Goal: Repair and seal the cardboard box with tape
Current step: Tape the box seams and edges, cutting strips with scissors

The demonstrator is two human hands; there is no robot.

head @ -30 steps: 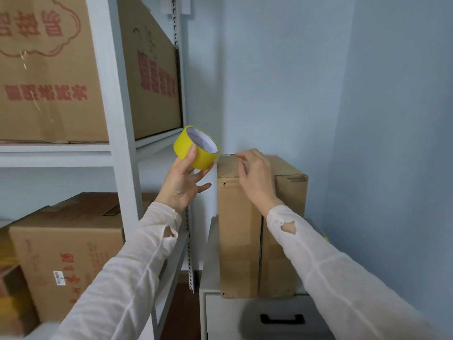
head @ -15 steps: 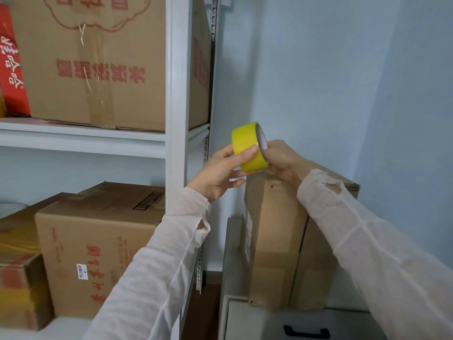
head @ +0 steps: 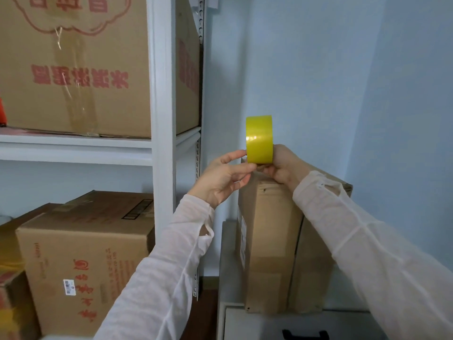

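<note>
**Roll over the box, no strip laid yet**

A white metal shelving rack (head: 161, 94) loaded with printed cartons fills the left. Beside it, against the blue wall, the tall brown cardboard box (head: 269, 241) stands upright on a pale cabinet with a black handle (head: 264, 322).

Both hands are raised just above the box's near top edge. The right hand (head: 285, 165) is wrapped round the yellow roll of packing tape (head: 259, 139) from the far side. The left hand (head: 221, 179) pinches at the roll's lower edge with thumb and fingertips, probably feeling for the loose end.

No yellow tape shows on the box, and its top seam is hidden. The job looks barely started: peeling, laying, pressing and cutting all remain.
</note>
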